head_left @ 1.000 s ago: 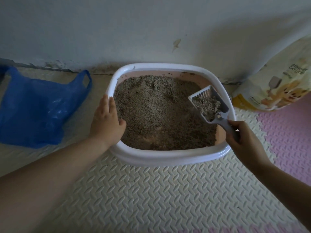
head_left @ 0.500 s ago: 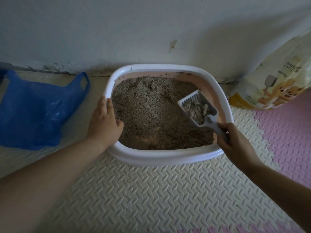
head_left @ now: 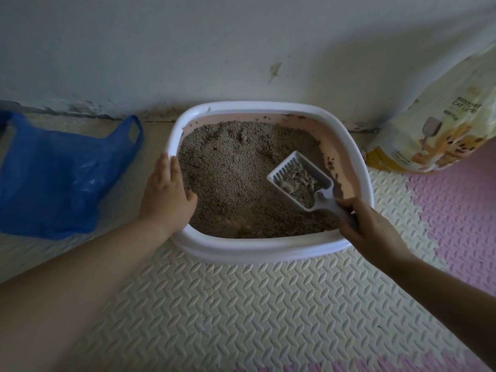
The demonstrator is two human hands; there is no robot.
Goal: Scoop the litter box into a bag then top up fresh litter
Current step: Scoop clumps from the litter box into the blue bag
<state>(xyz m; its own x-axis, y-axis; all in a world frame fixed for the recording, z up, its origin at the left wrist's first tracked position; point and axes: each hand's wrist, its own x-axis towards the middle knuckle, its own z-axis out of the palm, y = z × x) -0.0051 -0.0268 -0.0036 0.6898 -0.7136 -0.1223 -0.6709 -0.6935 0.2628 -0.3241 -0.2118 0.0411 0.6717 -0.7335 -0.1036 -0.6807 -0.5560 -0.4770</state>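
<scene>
At the far left of the frame a blue plastic bag (head_left: 57, 175) lies crumpled on the cream foam mat (head_left: 241, 304), its handle loop pointing toward the litter box (head_left: 268, 251); bag and box sit near each other without touching. The left hand (head_left: 165, 197) rests on the box's left rim, fingers straight and together over the white edge, thumb dipping inside toward the grey litter (head_left: 236, 178); it grips nothing. The box fills the centre, backed against the wall (head_left: 214, 49). To the right of centre, over the litter, hangs the slotted scoop (head_left: 300, 178), holding some clumped litter; its handle runs down to the lower right, where the right hand (head_left: 367, 229) is curled around it above the box's near right corner. At the upper right a cat litter sack (head_left: 442, 124) leans against the wall, beside pink mat tiles (head_left: 461, 210).
</scene>
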